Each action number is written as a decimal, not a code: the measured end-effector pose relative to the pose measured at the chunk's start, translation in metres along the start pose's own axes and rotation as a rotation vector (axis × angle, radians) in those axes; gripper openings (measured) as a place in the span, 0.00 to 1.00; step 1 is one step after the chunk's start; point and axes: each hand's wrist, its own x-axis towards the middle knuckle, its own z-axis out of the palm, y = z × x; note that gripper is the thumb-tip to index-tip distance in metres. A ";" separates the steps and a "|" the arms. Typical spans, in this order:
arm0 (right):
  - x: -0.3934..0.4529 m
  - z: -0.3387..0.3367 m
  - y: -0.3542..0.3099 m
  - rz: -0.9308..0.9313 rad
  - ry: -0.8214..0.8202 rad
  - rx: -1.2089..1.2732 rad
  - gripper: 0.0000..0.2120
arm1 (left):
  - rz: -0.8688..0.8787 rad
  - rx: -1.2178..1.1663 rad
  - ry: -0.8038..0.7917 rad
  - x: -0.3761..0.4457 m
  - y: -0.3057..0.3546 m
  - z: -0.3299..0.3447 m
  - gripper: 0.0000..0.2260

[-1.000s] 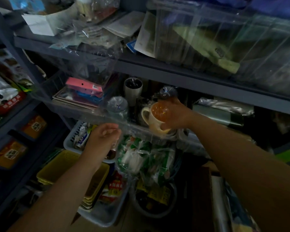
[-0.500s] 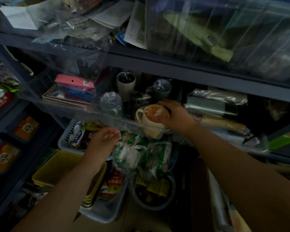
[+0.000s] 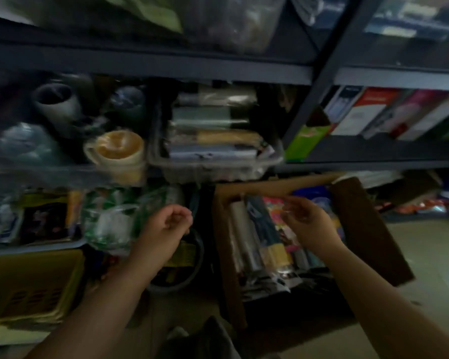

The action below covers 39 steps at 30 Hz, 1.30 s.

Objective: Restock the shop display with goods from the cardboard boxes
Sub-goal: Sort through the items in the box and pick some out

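Note:
An open cardboard box (image 3: 368,234) stands on the floor at the right, packed with wrapped rolls and colourful packets (image 3: 259,244). My right hand (image 3: 306,224) hovers over the box with loosely bent fingers and holds nothing. Left of the box, my left hand (image 3: 166,224) hangs with loosely curled fingers, also holding nothing. A cream mug with an orange inside (image 3: 119,151) stands in a clear tray on the middle shelf, apart from both hands. The picture is blurred.
Dark metal shelving (image 3: 166,66) fills the view. A clear tub of wrapped rolls (image 3: 213,141) sits beside the mug. Boxed goods (image 3: 368,112) stand on the right shelf. Yellow baskets (image 3: 29,286) and green packets (image 3: 109,218) lie below left. Bare floor (image 3: 430,255) shows at right.
My right hand has let go of the cream mug, left on the shelf, and dropped down over the cardboard box. The view has swung right and down.

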 end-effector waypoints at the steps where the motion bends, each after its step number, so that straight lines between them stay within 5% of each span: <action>1: -0.002 -0.012 0.018 0.039 0.025 -0.013 0.12 | 0.008 0.014 -0.029 -0.003 0.004 0.018 0.03; 10: 0.010 -0.053 0.126 0.258 -0.262 -0.140 0.21 | -0.076 0.162 -0.031 0.012 -0.009 0.174 0.05; 17: 0.024 -0.022 0.143 0.186 -0.529 -0.136 0.18 | -0.429 0.392 0.160 0.044 -0.052 0.237 0.41; 25: 0.020 0.017 0.150 0.178 -0.741 0.108 0.16 | -0.531 0.085 0.209 0.047 -0.071 0.249 0.32; 35: 0.020 0.031 0.142 0.146 -0.719 0.193 0.14 | -0.544 -0.210 0.152 0.021 -0.053 0.191 0.20; 39: 0.032 0.043 0.122 0.203 -0.558 0.089 0.17 | -0.485 -0.190 0.208 -0.002 -0.058 0.158 0.14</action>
